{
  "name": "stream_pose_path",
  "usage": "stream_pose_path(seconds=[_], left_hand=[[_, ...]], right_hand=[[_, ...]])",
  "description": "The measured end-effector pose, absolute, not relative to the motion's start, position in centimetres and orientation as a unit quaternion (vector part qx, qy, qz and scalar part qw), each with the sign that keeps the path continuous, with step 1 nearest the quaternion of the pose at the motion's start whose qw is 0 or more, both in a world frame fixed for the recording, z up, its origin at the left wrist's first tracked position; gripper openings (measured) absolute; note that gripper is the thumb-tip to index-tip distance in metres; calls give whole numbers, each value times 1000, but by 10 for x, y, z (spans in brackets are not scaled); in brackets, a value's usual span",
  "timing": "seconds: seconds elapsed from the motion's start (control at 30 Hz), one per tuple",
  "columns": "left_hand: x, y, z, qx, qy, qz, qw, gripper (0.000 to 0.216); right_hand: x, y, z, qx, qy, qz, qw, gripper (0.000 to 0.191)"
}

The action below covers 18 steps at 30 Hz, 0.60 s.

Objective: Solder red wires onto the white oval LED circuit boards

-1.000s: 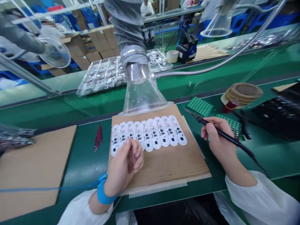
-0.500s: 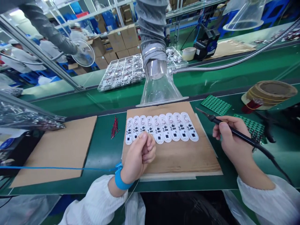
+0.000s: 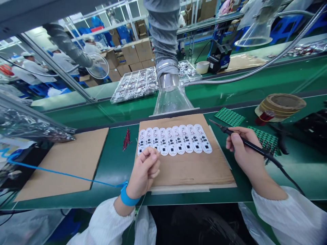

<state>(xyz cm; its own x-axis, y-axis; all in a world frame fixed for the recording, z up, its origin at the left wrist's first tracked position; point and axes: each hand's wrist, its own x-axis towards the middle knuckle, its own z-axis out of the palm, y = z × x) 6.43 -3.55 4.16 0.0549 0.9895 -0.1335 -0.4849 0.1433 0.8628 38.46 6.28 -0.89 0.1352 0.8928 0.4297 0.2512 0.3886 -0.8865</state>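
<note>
Left hand (image 3: 145, 168) drifts leftward before the white boards (image 3: 179, 140), curled round thin wire (image 3: 141, 203); right of them, right hand (image 3: 246, 154) clasps soldering iron (image 3: 258, 149).

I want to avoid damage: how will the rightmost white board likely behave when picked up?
The rightmost white board looks thin, so probably light and fairly stiff. Its exposed fine wires might snag or bend. Lying flat on the cardboard, it seems unlikely to roll.
</note>
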Motion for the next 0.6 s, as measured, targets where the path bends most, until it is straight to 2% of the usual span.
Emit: stream_pose_path(seconds=[0.2, 0.33, 0.47, 0.53, 0.6], left_hand=[[58, -46, 51, 326, 391, 586, 630, 39], [83, -59, 75, 357, 253, 614, 657, 33], [102, -82, 94, 419, 191, 579, 673, 48], [98, -94, 97, 428, 232, 550, 679, 39], [86, -104, 97, 427, 273, 527, 683, 16]], right_hand=[[385, 63, -9, -482, -600, 276, 576, 32], [386, 64, -10, -478, -602, 273, 578, 32], [385, 64, -9, -482, -599, 265, 583, 31], [384, 64, -8, -484, -594, 261, 587, 30], [384, 64, -8, -484, -592, 257, 591, 29]])
